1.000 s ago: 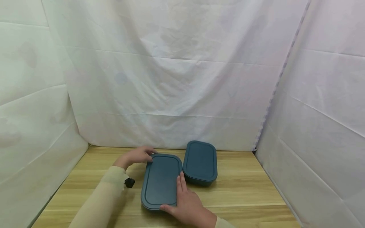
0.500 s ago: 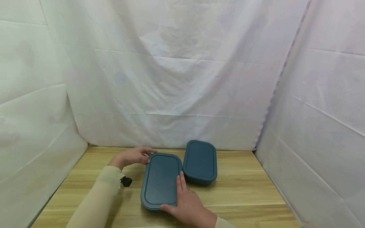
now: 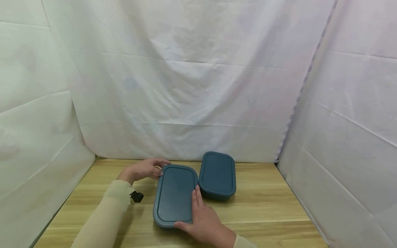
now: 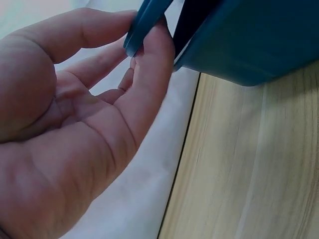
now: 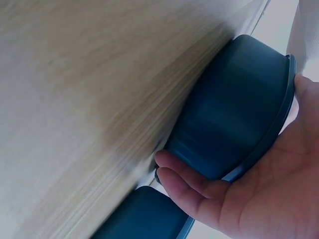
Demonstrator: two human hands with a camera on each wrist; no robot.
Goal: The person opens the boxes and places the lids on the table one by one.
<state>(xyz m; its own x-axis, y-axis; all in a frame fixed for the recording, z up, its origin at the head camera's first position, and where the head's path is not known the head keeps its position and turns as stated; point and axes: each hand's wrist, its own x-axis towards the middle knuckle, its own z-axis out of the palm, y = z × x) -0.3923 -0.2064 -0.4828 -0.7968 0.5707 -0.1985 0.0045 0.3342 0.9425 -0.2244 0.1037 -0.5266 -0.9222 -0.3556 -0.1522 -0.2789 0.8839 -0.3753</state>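
A dark blue rectangular food container (image 4: pixel 249 45) sits on the table, its lid (image 3: pixel 176 194) on top. At the far left corner my left hand (image 3: pixel 144 170) pinches the lid's edge between thumb and fingers. A gap shows there between lid and container wall in the left wrist view. My right hand (image 3: pixel 204 220) holds the near right corner of the container, thumb along the near edge and fingers against the right side. The right wrist view shows those fingers on the container's wall (image 5: pixel 224 109). Most of the container's body is hidden under the lid in the head view.
A second dark blue lidded container (image 3: pixel 217 174) stands just right of the first, close to its far right side. White cloth (image 3: pixel 186 86) hangs behind and on both sides of the wooden table (image 3: pixel 263 213). A black wrist camera (image 3: pixel 136 196) is on the left forearm.
My left hand has shifted slightly left, its thumb drawn back from the lid's top to the corner edge. The lid's far edge appears slightly higher. The right hand keeps its place.
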